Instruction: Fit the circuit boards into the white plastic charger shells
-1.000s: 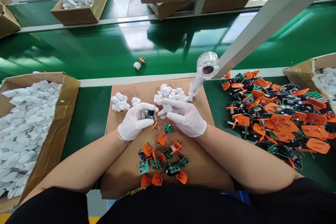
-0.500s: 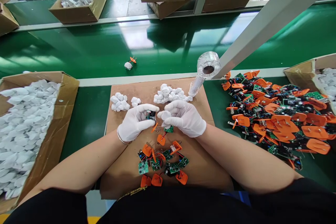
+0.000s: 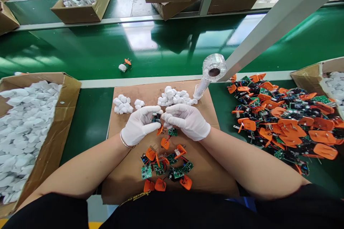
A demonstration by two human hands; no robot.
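Note:
My left hand (image 3: 138, 125), in a white glove, grips a small green circuit board (image 3: 156, 117) with dark parts; an orange plug plate (image 3: 160, 130) hangs below it. Close beside it, my right hand (image 3: 189, 122), gloved too, pinches a small white plastic piece (image 3: 167, 118), mostly covered by the fingers. Whether board and white piece touch, I cannot tell. Under the right fingertips lies another green board (image 3: 172, 132) wired to an orange plate (image 3: 165, 143). Nearer my body, several such boards with orange plates (image 3: 160, 185) lie on the brown cardboard sheet (image 3: 209, 171).
White pieces form piles (image 3: 174, 96) (image 3: 123, 104) behind my hands. A clear plastic handheld fan (image 3: 214, 67) stands beyond the right hand. Boxes of white pieces flank the bench: left box (image 3: 71, 96), right box (image 3: 309, 73). A heap of orange plug boards (image 3: 291, 127) lies right. A slanted grey post (image 3: 276, 21) crosses the green belt (image 3: 102, 48).
My hands have drawn slightly closer together, and the white piece has turned in my right fingers. On the green belt, the white-and-orange part has shifted left.

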